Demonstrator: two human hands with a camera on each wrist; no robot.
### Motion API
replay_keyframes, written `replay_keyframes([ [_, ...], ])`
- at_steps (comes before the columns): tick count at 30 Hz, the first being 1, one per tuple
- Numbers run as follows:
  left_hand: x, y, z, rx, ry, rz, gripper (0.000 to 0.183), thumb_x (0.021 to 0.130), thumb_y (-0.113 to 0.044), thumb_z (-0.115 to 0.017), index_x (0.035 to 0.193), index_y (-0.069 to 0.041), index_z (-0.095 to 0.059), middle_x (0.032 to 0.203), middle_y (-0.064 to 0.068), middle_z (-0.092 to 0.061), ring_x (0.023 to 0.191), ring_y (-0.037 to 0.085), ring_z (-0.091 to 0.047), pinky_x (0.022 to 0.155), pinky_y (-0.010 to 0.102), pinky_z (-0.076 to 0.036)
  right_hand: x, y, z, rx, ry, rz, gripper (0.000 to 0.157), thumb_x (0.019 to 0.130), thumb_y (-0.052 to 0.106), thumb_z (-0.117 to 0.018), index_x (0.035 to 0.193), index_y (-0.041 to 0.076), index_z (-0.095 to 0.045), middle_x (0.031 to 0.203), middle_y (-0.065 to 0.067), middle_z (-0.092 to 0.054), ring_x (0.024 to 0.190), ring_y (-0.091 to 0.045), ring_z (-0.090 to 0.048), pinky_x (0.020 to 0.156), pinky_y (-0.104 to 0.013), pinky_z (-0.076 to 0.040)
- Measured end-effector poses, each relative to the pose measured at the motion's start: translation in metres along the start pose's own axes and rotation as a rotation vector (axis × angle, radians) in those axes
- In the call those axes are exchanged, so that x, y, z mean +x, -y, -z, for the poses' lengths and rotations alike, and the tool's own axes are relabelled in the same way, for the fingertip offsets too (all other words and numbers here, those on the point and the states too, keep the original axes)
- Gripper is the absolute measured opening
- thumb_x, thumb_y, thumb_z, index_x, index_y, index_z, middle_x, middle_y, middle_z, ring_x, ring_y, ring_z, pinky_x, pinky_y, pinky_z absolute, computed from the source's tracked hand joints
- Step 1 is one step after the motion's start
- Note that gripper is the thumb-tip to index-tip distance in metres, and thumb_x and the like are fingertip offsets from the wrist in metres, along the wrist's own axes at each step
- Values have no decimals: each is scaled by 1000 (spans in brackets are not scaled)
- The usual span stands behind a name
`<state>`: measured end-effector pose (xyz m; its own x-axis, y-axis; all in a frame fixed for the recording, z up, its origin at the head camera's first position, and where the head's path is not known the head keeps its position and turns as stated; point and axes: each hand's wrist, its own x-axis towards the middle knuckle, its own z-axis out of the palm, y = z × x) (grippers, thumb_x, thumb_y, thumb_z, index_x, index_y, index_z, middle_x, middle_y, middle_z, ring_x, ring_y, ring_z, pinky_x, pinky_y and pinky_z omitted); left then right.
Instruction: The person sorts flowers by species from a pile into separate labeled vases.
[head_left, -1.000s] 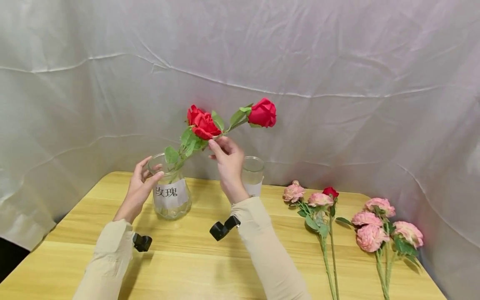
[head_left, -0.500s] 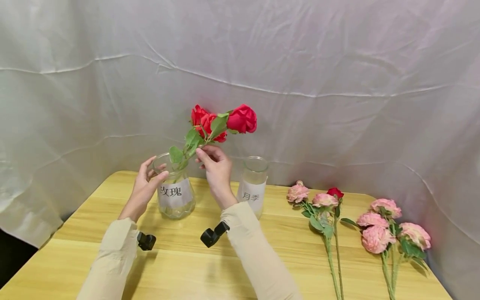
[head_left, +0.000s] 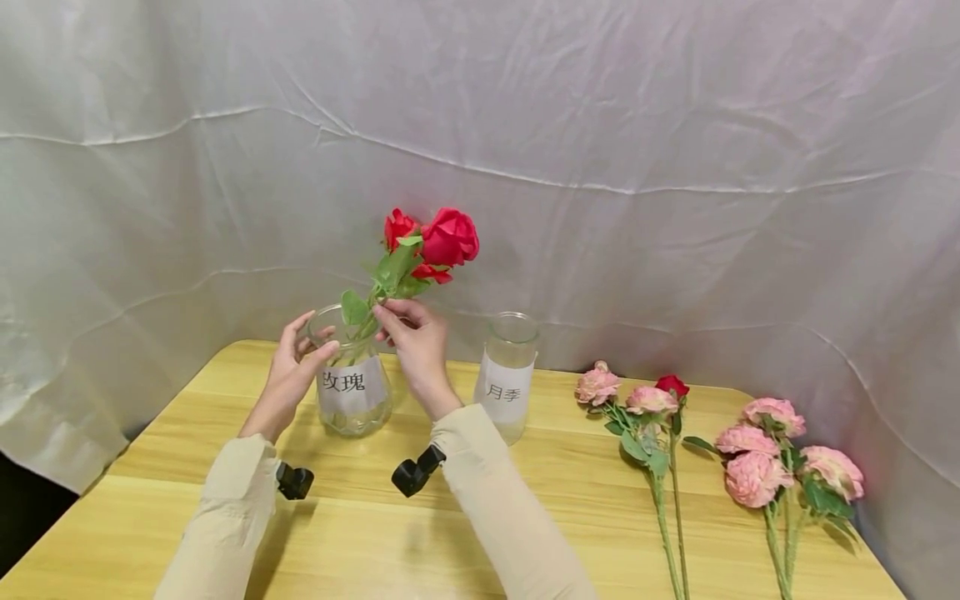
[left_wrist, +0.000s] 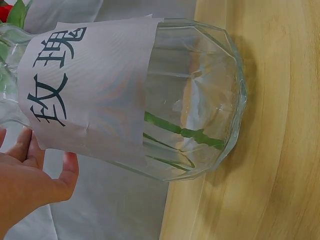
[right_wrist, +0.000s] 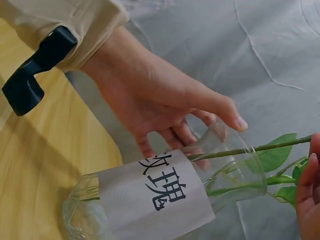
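On table: left hand point(head_left: 288, 375) grips labelled vase point(head_left: 351, 396) neck; right hand point(head_left: 415, 342) pinches red rose point(head_left: 448, 237) stem inside.

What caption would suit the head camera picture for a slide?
Right hand pinches a red rose stem at the labelled glass vase, which the left hand holds, on a wooden table.

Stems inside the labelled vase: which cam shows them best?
Left wrist: the green stems show clearly through the vase glass below the label. Right wrist catches them only at the neck; head view hides them behind the label.
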<state>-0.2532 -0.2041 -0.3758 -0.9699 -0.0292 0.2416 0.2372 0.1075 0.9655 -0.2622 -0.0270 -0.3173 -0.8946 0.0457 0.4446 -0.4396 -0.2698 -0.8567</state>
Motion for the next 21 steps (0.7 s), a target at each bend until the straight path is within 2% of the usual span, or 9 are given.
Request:
replay_keyframes([
  [6,0,0,-1,-1,-1,2,79,97,-27,-58,154,-10,-6,149,24,-34,138,34,-26,111,54,-21,-2,-1,-6,-11,17,-28,16,84,-5,-71,97,-14,-67,91,-23,-70,47,-6,-51,48,-17,-45],
  [10,-1,0,-1,-3,-5,4,78,97,-26,-58,154,-9,-7,148,25,-34,138,34,-27,111,53,-21,-2,-6,-7,-13,-2,-44,16,83,-5,-71,96,-15,-67,86,-23,-70,46,-5,-49,46,-16,-44],
  [15,-2,-1,-2,-4,-11,3,77,97,-26,-57,154,-9,-8,148,25,-34,137,35,-27,111,53,-21,-1,-14,-7,-40,-30,-80,15,82,-5,-72,93,-14,-68,74,-17,-69,43,-4,-48,44,-16,-41],
  [21,-2,-2,-1,-10,-16,7,76,98,-24,-57,154,-10,-8,148,25,-35,138,33,-28,111,52,-21,-1,-21,-9,-69,-35,-142,14,81,-3,-74,93,-10,-70,69,-4,-67,45,-5,-50,45,-17,-40],
])
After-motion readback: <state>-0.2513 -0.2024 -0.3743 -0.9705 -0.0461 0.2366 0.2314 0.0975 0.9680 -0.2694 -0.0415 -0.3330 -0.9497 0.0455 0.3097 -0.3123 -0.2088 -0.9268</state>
